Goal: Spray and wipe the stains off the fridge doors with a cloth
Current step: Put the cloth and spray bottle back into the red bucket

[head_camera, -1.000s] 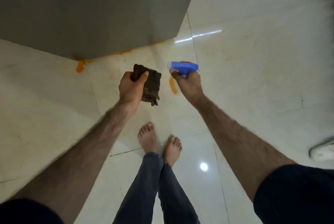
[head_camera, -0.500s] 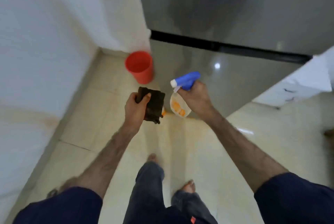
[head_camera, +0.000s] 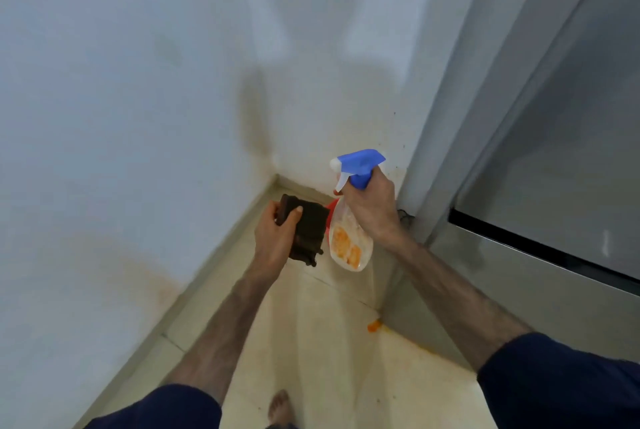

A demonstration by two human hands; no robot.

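Note:
My left hand point(head_camera: 277, 238) grips a folded dark brown cloth point(head_camera: 310, 233) in front of me, low at the centre. My right hand point(head_camera: 372, 209) holds a spray bottle point(head_camera: 348, 241) by its neck; the bottle is clear with an orange label and a blue trigger head point(head_camera: 360, 165), its nozzle pointing left. The grey fridge point(head_camera: 554, 151) fills the right side, with a dark gap point(head_camera: 540, 248) between its upper and lower doors. Both hands are left of the fridge and apart from it.
A white wall point(head_camera: 138, 99) fills the left and the corner ahead. A red bucket point(head_camera: 331, 207) is mostly hidden behind the bottle. Orange spill marks point(head_camera: 374, 326) lie on the cream floor tiles point(head_camera: 311, 342) at the fridge's base. My bare foot point(head_camera: 280, 408) shows at the bottom.
The view has swung up and left, from the floor to the wall corner and the fridge's left edge. Both hands keep their hold; the bottle has risen slightly.

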